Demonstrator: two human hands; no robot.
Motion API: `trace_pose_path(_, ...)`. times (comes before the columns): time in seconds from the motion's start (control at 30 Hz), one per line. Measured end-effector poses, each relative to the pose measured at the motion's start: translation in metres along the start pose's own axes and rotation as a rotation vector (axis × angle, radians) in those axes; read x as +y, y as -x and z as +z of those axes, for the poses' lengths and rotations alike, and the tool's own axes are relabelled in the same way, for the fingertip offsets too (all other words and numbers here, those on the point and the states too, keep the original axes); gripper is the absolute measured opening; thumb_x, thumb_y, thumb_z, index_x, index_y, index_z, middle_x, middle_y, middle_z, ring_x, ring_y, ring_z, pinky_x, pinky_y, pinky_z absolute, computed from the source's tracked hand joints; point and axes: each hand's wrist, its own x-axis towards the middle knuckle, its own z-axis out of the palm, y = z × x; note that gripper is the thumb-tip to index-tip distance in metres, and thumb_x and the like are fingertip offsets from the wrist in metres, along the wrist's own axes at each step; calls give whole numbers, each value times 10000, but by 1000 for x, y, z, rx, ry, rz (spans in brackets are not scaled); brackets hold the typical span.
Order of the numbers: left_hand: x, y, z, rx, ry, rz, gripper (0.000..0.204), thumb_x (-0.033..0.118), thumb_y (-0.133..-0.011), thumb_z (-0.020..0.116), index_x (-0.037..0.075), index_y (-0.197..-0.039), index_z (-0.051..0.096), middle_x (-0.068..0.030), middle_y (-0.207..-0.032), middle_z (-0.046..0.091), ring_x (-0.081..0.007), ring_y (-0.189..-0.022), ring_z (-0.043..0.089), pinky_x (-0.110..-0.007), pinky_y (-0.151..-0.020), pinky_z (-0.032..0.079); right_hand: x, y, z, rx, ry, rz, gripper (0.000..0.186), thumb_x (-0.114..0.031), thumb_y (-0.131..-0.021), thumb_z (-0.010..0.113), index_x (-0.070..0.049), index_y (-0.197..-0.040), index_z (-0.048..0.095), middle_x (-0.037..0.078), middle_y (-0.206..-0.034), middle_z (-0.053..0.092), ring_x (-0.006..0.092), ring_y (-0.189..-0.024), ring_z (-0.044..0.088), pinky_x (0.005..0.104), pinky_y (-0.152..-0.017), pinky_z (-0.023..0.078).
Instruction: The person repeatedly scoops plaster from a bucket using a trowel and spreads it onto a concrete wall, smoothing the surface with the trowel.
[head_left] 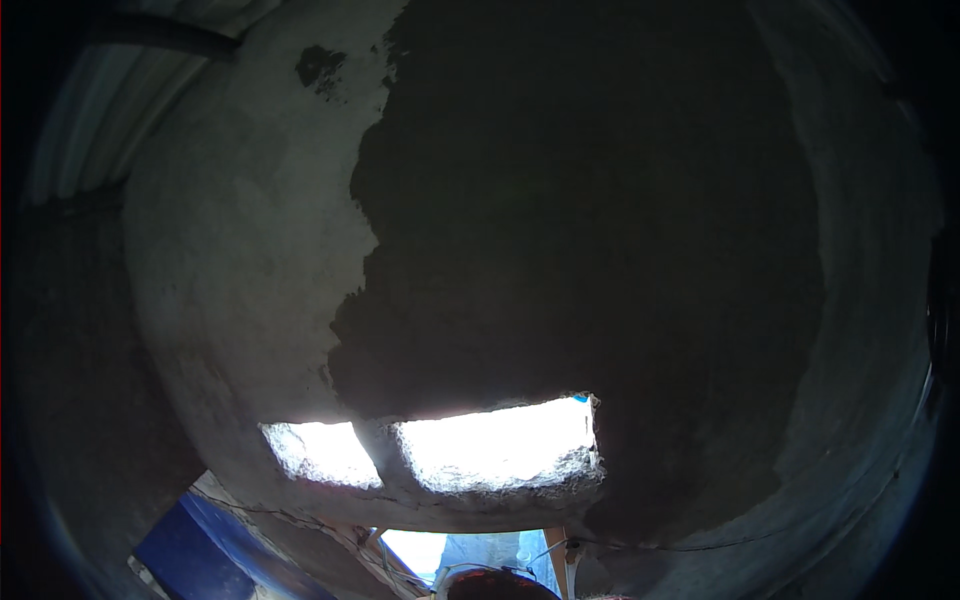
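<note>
No grip in sight: neither hand shows, so we can't tell whether either holds anything! The dark patch spreads over the grey wall, above and beside two bright openings, apparently there for daylight.

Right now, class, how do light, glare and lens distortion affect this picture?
In the head view, the wall openings glare, blown nearly to white; the dark patch shows little detail in the dimness; the corrugated sheet bends with the fisheye; corners go black.
</note>
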Motion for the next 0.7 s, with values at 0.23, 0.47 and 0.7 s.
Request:
trace_pose_path(0.23, -107, -76, 4, 366, -252, 183, 170, 197, -927, 661, 36, -949, 709, -8, -783, 642, -137, -674, 614, -328, -566, 487, -5, -6, 5, 37, 194, -205, 376, -371, -1018, 595, -113, -1271, 699, 64, -852, 696, 195, -655, 619, 359, -592, 503)
trace_pose_path(0.47, -35, -33, 4, 31, 26, -91, 191, 214, -906, 655, 30, -884, 698, -20, -709, 612, -143, -594, 605, -330, -503, 470, 7, -9, -12, 139, 422, -399, 368, -368, -1008, 605, -126, -1268, 703, 74, -856, 700, 218, -669, 633, 379, -604, 513)
trace_pose_path(0.7, 15, 12, 20, 55, 9, -47, 182, 208, -890, 644, 38, -861, 700, 5, -704, 600, -121, -606, 591, -319, -510, 461, 3, -10, -10, 204, 649, -579, 361, -365, -998, 615, -139, -1264, 706, 84, -861, 704, 242, -682, 646, 399, -615, 524)
